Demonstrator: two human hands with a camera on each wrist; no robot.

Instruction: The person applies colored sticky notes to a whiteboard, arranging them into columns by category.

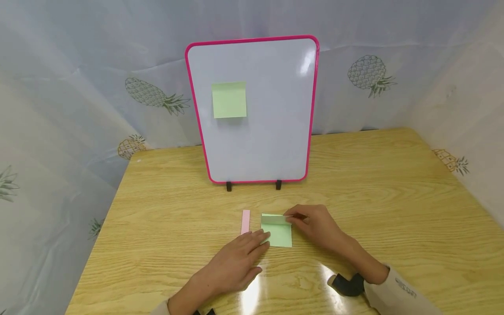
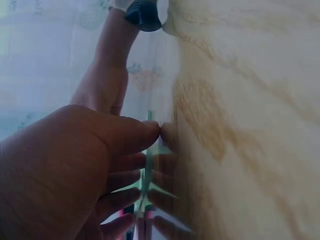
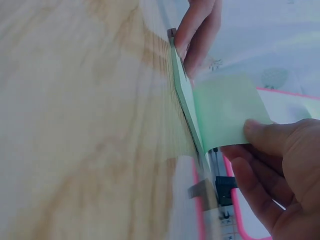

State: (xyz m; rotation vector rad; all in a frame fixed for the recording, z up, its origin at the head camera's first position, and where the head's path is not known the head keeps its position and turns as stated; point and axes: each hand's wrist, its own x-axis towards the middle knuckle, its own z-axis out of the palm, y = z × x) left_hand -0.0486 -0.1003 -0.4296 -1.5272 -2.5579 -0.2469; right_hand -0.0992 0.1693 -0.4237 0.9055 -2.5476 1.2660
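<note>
A pad of light green sticky notes (image 1: pixel 281 238) lies on the wooden table in front of me. My right hand (image 1: pixel 320 225) pinches the top sticky note (image 3: pixel 227 112) between thumb and fingers at its edge. That note is bent up from the pad, as the right wrist view shows from the side. Straight fingers of my left hand (image 1: pixel 236 262) rest at the pad's left edge. Beside those fingers is a narrow pink strip (image 1: pixel 246 221), its near end hidden by the hand.
Behind the pad stands a whiteboard (image 1: pixel 275 140) with a pink frame on two black feet (image 1: pixel 278 185). One green sticky note (image 1: pixel 229 100) is stuck on its upper left. Curtains with pineapple prints (image 1: pixel 367 72) hang behind and at both sides of the table (image 1: pixel 393 188).
</note>
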